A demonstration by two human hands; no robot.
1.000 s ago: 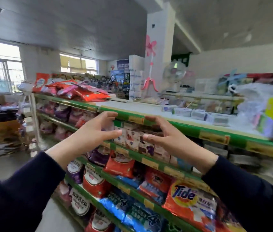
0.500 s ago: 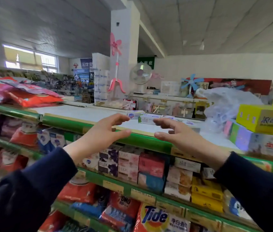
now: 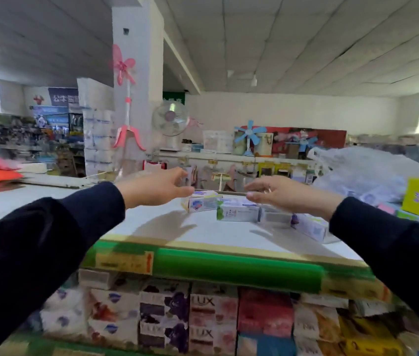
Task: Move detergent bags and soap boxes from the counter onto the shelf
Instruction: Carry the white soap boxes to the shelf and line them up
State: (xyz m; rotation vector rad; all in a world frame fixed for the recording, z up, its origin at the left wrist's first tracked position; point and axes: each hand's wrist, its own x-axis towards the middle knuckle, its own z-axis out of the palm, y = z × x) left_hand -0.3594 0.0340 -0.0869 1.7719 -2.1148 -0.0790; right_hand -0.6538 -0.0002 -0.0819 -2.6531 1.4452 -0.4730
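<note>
Head view is showing both hands, left (image 3: 160,186) and right (image 3: 279,192), hovering spread and empty over small white cardboard soap boxes (image 3: 238,211) lying on the white table (image 3: 49,209), likely light, stiff, best pinched by their long sides.

We see four small soap boxes (image 3: 239,210) lying flat in a loose row on the white counter top (image 3: 74,214), pale cartons with blue, green and purple print, right under the fingertips of both hands. The leftmost sits just below the left fingers (image 3: 182,190), the next two beneath the right fingers (image 3: 252,195), the last back toward the right wrist.
</note>
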